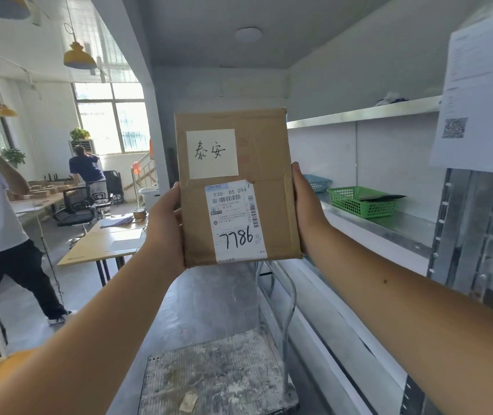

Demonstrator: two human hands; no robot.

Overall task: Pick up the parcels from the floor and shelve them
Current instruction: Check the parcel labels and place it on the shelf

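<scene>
A flat brown cardboard parcel (272, 163) is held upright at chest height in the middle of the view, its face toward me. It carries a white handwritten note and a shipping label marked 7786. My left hand (165, 229) grips its left edge and my right hand (306, 208) grips its right edge. The metal shelf (389, 226) stands to the right of the parcel, apart from it.
A green basket (362, 202) and a blue basket (317, 182) sit on the shelf. A printed sheet (484, 94) hangs on the shelf post at right. A dusty platform trolley (215, 372) stands below. Wooden tables, office chairs and two people are at the left.
</scene>
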